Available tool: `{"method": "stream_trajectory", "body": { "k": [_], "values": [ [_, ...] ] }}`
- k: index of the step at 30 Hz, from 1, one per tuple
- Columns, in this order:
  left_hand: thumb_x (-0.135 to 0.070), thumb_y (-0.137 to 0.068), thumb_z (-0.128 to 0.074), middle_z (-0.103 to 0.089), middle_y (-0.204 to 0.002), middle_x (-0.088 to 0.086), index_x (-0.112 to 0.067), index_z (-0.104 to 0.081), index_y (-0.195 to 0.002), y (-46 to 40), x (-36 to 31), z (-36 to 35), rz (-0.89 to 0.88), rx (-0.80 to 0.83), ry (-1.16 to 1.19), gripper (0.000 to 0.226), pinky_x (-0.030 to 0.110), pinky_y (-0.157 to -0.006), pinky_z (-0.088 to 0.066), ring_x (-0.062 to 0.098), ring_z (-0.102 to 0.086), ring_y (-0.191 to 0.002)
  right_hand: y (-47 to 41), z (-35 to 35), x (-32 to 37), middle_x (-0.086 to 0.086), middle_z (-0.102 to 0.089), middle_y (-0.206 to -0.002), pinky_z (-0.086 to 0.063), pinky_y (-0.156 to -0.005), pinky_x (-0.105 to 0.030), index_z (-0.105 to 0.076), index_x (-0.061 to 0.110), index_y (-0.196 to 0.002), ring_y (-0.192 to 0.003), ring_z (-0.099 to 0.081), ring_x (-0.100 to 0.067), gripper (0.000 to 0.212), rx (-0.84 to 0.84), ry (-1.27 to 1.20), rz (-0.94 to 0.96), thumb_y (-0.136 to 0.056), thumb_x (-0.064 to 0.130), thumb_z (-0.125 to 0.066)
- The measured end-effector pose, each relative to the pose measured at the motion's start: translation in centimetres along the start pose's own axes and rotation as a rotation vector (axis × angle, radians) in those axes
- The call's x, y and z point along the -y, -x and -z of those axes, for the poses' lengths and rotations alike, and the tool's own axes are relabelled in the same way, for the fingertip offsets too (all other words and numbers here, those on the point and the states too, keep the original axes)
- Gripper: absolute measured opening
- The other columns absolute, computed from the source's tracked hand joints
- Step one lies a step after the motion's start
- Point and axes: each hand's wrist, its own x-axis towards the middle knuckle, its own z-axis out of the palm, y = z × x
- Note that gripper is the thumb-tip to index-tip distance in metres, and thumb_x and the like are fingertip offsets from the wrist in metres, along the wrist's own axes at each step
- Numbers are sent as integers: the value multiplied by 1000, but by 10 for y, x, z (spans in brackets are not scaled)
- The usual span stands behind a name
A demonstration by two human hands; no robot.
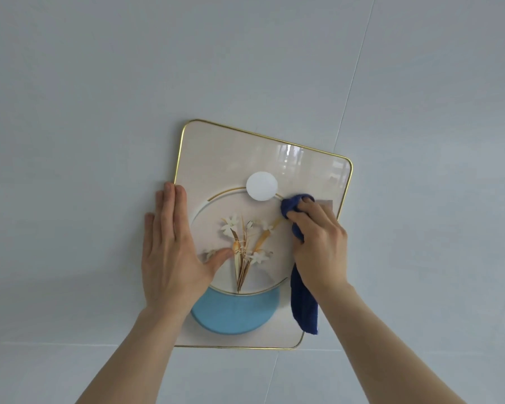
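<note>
Right hand (318, 246) has its fingers curled tight round a bunched blue cloth (302, 304) (soft, floppy stuff, with a tail hanging past the wrist) and presses it on the glossy wall panel (231, 158) just right of the white disc (262, 186). Left hand (172, 252) lies flat, fingers straight, gripping nothing, bracing the panel's left edge over the thin gold rim (178, 158). The panel looks stiff, slick and probably breakable, with raised flowers (245, 243) and a felt-like blue half-circle (233, 313) — I'd steady it by the edges and wipe lightly. It's mounted on a pale grey wall (99, 83).
</note>
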Motion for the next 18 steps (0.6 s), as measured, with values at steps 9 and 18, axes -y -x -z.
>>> {"method": "stream_trajectory", "body": {
  "k": [9, 18],
  "values": [
    [-62, -69, -87, -15, -176, 10, -8, -14, -167, 0, -12, 10, 25, 48, 11, 134, 53, -132, -19, 30, -16, -164, 76, 32, -15, 4, -75, -84, -56, -64, -32, -82, 17, -85, -74, -68, -23, 40, 284, -177, -340, -71, -19, -72],
    [-51, -87, -69, -65, -132, -18, -39, -53, -137, 77, -76, 17, -24, 330, 432, 54, 40, -106, -50, 8, -59, -124, 130, 86, -19, 10, -81, -82, -59, -75, -25, -81, 26, -78, -80, -76, -6, 25, 550, -670, -1021, -83, 2, -76]
  ]
}}
